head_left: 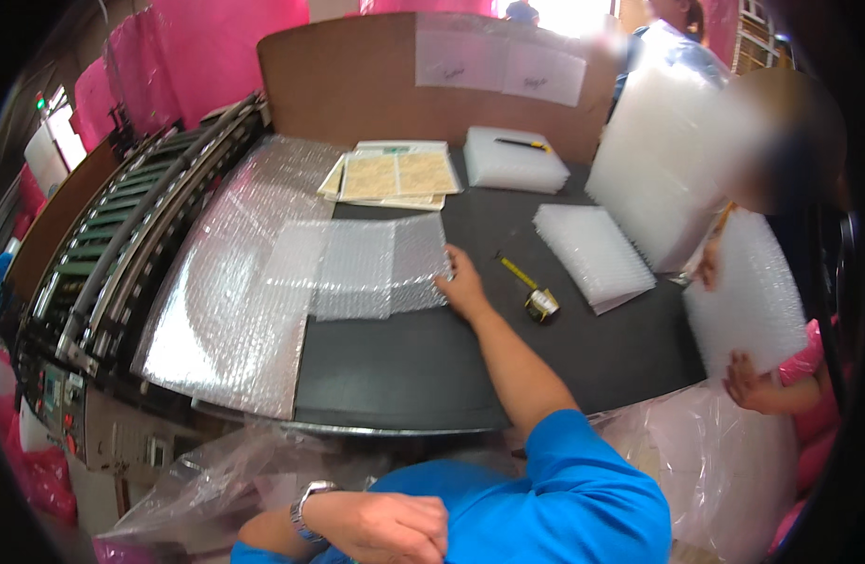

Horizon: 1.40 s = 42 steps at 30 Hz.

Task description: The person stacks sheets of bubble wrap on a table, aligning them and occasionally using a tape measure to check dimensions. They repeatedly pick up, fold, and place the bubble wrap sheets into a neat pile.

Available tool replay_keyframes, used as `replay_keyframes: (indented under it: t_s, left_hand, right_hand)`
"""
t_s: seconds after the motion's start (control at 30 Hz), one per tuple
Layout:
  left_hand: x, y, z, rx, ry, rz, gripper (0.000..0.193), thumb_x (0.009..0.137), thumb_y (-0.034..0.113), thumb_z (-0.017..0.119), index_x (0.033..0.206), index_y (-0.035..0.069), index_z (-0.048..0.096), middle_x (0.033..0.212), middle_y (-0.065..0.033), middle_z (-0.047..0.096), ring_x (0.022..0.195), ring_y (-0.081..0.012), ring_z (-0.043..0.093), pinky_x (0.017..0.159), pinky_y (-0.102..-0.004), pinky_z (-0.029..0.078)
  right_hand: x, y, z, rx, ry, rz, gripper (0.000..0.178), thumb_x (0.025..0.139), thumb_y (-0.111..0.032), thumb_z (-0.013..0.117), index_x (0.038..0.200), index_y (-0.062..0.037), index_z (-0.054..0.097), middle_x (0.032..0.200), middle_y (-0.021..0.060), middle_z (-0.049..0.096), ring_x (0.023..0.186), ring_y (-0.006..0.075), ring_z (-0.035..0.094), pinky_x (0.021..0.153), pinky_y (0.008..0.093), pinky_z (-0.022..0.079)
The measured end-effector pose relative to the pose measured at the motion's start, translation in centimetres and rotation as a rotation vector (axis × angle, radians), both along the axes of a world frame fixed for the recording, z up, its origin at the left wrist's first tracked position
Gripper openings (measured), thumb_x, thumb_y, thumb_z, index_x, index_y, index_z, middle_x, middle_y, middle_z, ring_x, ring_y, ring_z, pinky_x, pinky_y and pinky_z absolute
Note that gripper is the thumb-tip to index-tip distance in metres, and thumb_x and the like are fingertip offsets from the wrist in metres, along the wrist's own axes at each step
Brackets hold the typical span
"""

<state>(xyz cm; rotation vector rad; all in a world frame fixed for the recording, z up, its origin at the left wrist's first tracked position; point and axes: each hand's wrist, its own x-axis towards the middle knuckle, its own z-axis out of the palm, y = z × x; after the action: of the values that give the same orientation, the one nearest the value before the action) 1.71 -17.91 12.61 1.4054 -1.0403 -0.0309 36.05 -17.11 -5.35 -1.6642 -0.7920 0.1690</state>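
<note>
My right hand (462,284) reaches over the dark table and pinches the right edge of a clear bubble wrap piece (419,263). This piece lies in line with more clear bubble wrap (354,268), which overlaps a large bubble wrap sheet (227,282) on the table's left side. My left hand (387,524), with a metal watch on the wrist, is held curled into a fist before my blue shirt. Nothing sticks out of its fingers. A yellow tape measure (542,303), its blade partly out, rests right of my right hand.
Behind lie stacked beige-and-white sheets (399,174) and a bubble wrap stack (514,162) bearing a yellow-black cutter (524,145). More bubble wrap pieces (594,256) lie at right, beside a tall stack (660,150). A roller conveyor (122,226) borders the left. Another person's hands (747,383) hold bubble wrap.
</note>
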Motion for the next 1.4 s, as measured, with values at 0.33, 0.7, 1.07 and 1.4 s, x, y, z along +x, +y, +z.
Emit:
replay_keyframes:
  t_s: [0.33, 0.7, 1.07, 1.4]
  left_hand:
    - [1.4, -0.1, -2.0, 0.118, -0.054, 0.126, 0.023, 0.089, 0.031, 0.050, 0.083, 0.010, 0.058, 0.089, -0.0050, 0.053, 0.082, -0.0232, 0.049, 0.079, -0.0382, 0.035]
    - [2.1, -0.3, -3.9, 0.102, 0.050, 0.029, 0.024, 0.087, 0.032, 0.053, 0.085, 0.008, 0.058, 0.089, -0.0030, 0.055, 0.084, -0.0218, 0.051, 0.078, -0.0367, 0.035]
    - [2.2, 1.9, -2.4, 0.279, 0.086, 0.354, 0.038, 0.078, 0.035, 0.064, 0.101, 0.006, 0.060, 0.112, -0.0154, 0.051, 0.097, -0.0287, 0.050, 0.087, -0.0366, 0.037]
    - [2.0, 23.1, -7.2, 0.107, 0.034, 1.978, 0.020, 0.087, 0.017, 0.055, 0.097, 0.000, 0.057, 0.084, -0.0024, 0.056, 0.074, -0.0087, 0.049, 0.066, -0.0218, 0.041]
  right_hand:
    - [-1.2, 1.6, 2.6, 0.245, 0.889, 0.222, 0.030, 0.086, -0.011, 0.052, 0.113, -0.0023, 0.043, 0.100, 0.0097, 0.054, 0.084, 0.0241, 0.057, 0.068, 0.0413, 0.051]
    - [-3.2, 0.9, 3.9, 0.131, 0.811, 0.214, 0.051, 0.084, -0.002, 0.048, 0.130, -0.0092, 0.026, 0.112, 0.0147, 0.047, 0.092, 0.0261, 0.054, 0.069, 0.0402, 0.053]
    - [-3.3, 2.1, 3.4, 0.351, 0.894, 0.177, 0.051, 0.088, -0.009, 0.045, 0.133, -0.0137, 0.020, 0.114, 0.0163, 0.046, 0.094, 0.0292, 0.054, 0.075, 0.0442, 0.049]
    - [-2.8, 1.7, 3.0, 0.315, 0.884, 0.236, 0.048, 0.089, -0.023, 0.050, 0.130, -0.0157, 0.026, 0.109, 0.0138, 0.049, 0.094, 0.0275, 0.053, 0.076, 0.0437, 0.047]
